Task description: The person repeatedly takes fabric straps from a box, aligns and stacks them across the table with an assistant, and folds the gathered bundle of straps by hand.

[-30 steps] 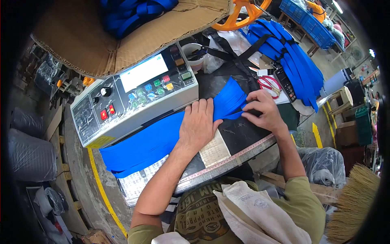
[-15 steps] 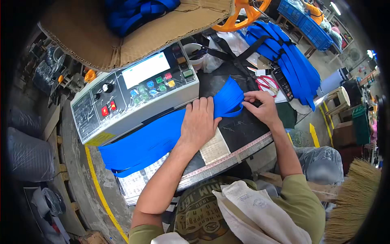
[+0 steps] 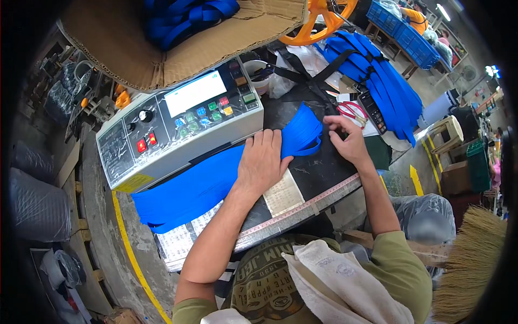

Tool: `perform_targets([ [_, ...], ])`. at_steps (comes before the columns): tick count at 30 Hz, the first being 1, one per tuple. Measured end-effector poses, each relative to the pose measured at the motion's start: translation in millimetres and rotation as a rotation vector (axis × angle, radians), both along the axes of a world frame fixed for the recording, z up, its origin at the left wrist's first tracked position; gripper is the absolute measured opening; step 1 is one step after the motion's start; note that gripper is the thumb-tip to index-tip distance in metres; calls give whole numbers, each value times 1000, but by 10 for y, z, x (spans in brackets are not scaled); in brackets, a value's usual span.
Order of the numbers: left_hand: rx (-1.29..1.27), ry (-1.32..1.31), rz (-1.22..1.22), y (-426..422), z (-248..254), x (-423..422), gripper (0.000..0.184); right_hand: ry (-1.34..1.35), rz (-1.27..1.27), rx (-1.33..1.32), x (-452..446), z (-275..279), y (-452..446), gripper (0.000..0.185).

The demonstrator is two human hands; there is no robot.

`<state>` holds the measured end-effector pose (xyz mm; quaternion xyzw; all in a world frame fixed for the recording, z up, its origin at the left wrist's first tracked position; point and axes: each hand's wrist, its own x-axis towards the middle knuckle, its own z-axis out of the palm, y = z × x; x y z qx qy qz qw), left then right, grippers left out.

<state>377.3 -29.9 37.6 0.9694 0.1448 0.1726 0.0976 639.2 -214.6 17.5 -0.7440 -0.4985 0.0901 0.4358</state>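
A thick bundle of blue webbing straps lies along the front of the control box on the table. My left hand lies across the bundle with its fingers together over the top and its thumb at the near edge, holding it down. Right of that hand, the strap ends fan out and one strap bows into a loop. My right hand is just right of the fanned ends, apart from them. Its thumb and forefinger are parted, the other fingers curled, and nothing shows between them.
A control box with a lit screen stands behind the straps, under a cardboard carton of blue webbing. More blue straps lie at the far right, beside red-handled scissors. A measuring tape runs along the table's front edge.
My right hand has let go of the blue strap at the fanned end and drawn slightly right, its fingers parting. My left hand stays on the bundle.
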Motion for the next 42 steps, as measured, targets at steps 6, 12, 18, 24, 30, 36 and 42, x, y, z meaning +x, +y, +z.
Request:
perform_targets([
  [6,3,24,-89,74,34,-135,73,443,220,130,83,49,172,83],
  [12,21,42,-104,77,37,-136,76,521,402,-47,2,103,416,96],
  [18,50,43,-71,67,-8,-136,80,419,400,12,-12,193,86,85],
  [24,24,52,-68,60,4,-144,79,86,-113,-149,-218,144,-275,41],
  [30,15,57,-69,57,22,-143,79,-107,-145,86,-498,141,-123,16],
  [36,29,65,-58,66,4,-144,79,-87,-123,111,-468,96,-36,22],
  [42,30,70,-59,62,12,-142,79,-35,-153,66,-467,72,-68,26],
])
